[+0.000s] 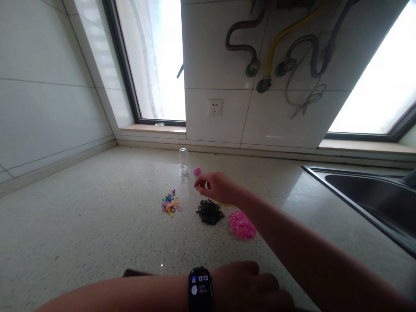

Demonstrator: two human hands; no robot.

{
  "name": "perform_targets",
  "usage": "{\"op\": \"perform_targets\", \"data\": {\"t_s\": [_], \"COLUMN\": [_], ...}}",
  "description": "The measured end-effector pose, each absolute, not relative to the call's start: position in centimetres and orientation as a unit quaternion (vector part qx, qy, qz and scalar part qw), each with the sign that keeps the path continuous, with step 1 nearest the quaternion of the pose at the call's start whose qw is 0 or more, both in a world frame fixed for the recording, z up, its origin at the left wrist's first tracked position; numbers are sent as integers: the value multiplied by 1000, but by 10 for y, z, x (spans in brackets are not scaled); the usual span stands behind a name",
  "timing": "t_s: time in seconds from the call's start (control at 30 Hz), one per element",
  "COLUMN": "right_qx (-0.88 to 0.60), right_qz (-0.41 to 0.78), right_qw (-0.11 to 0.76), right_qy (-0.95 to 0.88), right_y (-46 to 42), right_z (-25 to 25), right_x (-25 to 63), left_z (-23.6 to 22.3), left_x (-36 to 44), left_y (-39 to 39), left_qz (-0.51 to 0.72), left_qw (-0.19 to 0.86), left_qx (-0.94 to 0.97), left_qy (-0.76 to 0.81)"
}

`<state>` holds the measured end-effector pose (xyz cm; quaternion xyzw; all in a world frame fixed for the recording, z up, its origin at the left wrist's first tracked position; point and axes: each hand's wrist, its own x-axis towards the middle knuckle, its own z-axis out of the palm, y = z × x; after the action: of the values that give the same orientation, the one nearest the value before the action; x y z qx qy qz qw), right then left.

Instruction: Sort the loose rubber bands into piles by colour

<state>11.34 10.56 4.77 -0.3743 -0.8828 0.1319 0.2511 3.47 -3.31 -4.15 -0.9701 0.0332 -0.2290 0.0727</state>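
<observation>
My right hand (216,186) hovers above the counter with thumb and fingertips pinched together; whatever they hold, if anything, is too small to name. Just below it lies a pile of small black elastic bands (210,212). A pile of pink elastic bands (242,225) sits beside my right forearm. To the left is a small mixed-colour heap of bands (170,203). Behind the hand a clear bottle (183,161) stands near a round pink piece (197,171). My left hand (253,284), below a wristwatch, rests at the near edge, fingers slightly apart and partly in shadow.
The speckled counter (107,208) runs to a tiled wall with a socket (215,107). A metal sink (367,190) is set in at the right. Hoses and valves (264,82) hang on the wall above. A thin yellow strip (225,204) lies partly behind my right wrist.
</observation>
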Motion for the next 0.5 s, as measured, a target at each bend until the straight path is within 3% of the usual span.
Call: {"op": "perform_targets", "data": {"t_s": [0.23,0.5], "right_qx": [-339,-350], "right_qz": [42,11], "right_qw": [91,29], "right_qy": [-935,-936], "right_y": [120,130], "right_z": [36,23], "right_x": [55,34], "left_z": [-52,-42], "left_x": [30,32], "left_y": [-32,-30], "left_qz": [-238,-169], "left_qw": [54,122], "left_qx": [-969,-977], "left_qy": [47,50]}}
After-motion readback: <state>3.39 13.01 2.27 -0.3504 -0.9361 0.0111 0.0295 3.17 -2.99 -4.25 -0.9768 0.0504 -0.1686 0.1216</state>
